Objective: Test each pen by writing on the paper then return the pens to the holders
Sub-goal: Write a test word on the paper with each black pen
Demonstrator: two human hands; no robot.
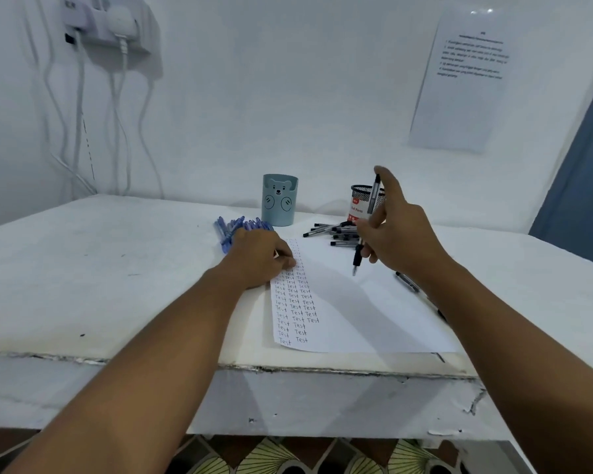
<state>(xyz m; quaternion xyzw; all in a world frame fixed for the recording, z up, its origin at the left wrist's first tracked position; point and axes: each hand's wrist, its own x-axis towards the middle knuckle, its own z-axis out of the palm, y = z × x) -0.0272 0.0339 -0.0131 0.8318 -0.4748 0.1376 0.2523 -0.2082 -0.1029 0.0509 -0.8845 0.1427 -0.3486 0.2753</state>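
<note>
A black pen [366, 230] is held near-upright above the paper [343, 302]; blue pens [231, 228] and black pens [332, 231] are heaped before the bear holder [280, 200] and mesh holder [363, 200].

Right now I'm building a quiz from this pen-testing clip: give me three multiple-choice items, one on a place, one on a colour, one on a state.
1. Where does the pile of blue pens lie?
A. Left of the bear pen holder
B. Inside the mesh pen holder
C. On the paper's near edge

2. What colour is the bear pen holder?
A. Red
B. Pale blue-green
C. Yellow

3. What is the right hand doing?
A. Lying flat and empty
B. Holding a black pen, tip down above the paper
C. Lifting the mesh holder

Answers: 1 A, the blue pens lie on the table left of the bear holder's base. 2 B, its wall is pale blue-green. 3 B, fingers curl round the pen, whose tip hangs clear of the sheet.
</note>
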